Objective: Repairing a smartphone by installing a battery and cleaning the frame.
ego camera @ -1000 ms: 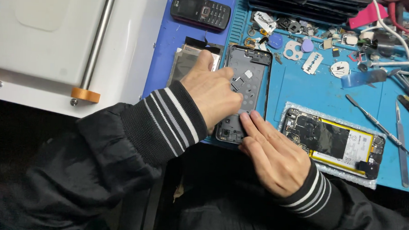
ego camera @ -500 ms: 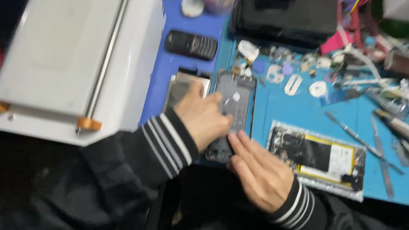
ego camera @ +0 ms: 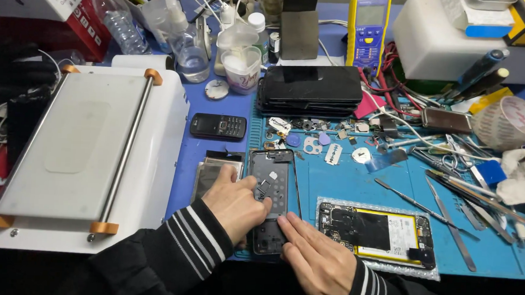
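1. Left hand lies flat, palm down, on the lower left of the dark phone frame. Fingers are loosely curled and press on it; they are not wrapped round anything. Reads as pinning the frame so it can't slide.
2. Right hand sits at the frame's bottom right corner, fingers extended and touching the frame edge. Open, nothing visibly gripped. Can't tell if anything small sits under the fingertips.
3. The phone frame lies flat, long axis running away from the person, on the left strip of the blue work mat, just beside the mat's left edge. A flat dark panel lies touching or nearly touching its left side.
4. The opened phone body, with yellow battery label, is parked on bubble wrap to the right of the frame, near but apart. Probably kept off the mat for padding and within right hand's reach.
5. Small metal parts are scattered above the frame. Long thin tools lie further right, well apart from both hands.
6. The white heating plate machine blocks the left side; the small black keypad phone and a stack of dark phones crowd the far side.
7. Open room: bare mat between the frame and the opened body, plus the near table edge. Everywhere else is tight.
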